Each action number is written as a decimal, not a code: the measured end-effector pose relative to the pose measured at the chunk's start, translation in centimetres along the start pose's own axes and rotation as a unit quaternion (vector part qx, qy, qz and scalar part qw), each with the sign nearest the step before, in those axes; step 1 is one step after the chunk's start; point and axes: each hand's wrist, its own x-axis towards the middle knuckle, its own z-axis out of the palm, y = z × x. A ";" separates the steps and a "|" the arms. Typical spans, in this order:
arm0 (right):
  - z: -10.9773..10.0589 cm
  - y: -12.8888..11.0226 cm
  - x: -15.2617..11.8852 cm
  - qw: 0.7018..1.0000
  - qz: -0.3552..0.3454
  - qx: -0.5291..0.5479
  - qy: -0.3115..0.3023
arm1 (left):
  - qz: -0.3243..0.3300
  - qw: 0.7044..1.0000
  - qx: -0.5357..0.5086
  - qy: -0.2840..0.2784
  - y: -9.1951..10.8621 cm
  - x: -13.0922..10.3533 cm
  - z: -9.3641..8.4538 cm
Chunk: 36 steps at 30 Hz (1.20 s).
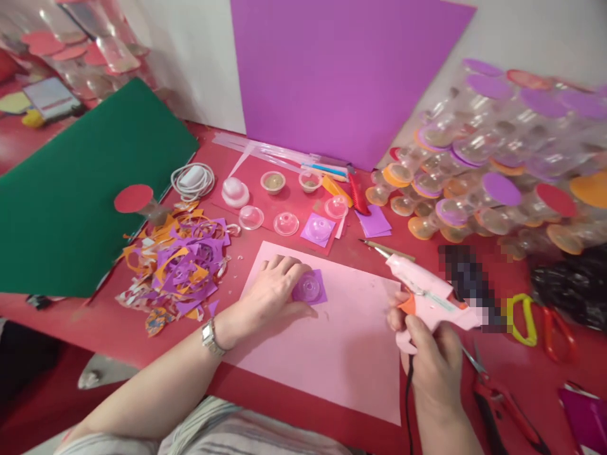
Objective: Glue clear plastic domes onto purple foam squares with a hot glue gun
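Observation:
In the head view my right hand is wrapped around a pink hot glue gun with an orange trigger. Its nozzle points up and left, apart from the other things, and a black cord hangs from the handle. My left hand lies on a pink sheet, fingers stretched out and thumb apart. Right beside those fingers sits a clear domed plastic lid on a purple paper square; whether the fingertips touch it I cannot tell.
Paper scraps are heaped at left beside a green board. Several clear domes stand behind the pink sheet. Stacked clear plastic pieces with coloured discs fill the right back. Red-handled scissors lie at front right.

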 end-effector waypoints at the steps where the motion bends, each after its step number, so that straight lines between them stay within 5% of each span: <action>1: 0.3 -0.1 0.2 1.000 -0.003 0.013 0.028 | 0.005 1.000 -0.005 0.012 0.0 0.0 -0.3; 7: 0.7 -0.6 1.8 0.988 0.021 0.070 0.139 | 0.039 0.995 0.087 0.022 1.3 1.8 -2.8; 11: 0.2 -0.5 2.1 0.986 0.034 0.090 0.139 | 0.072 0.984 0.160 -0.032 3.5 6.8 -3.8; 16: 0.0 -0.3 2.2 0.984 0.034 0.110 0.134 | 0.098 0.967 0.223 -0.076 6.1 15.1 -1.9; 20: -0.1 -0.5 2.5 0.983 0.034 0.111 0.141 | 0.086 0.958 0.248 -0.112 7.2 19.0 0.3; 36: 0.1 -0.3 2.5 0.986 0.024 0.113 0.123 | 0.077 0.962 0.239 -0.109 6.5 20.1 1.7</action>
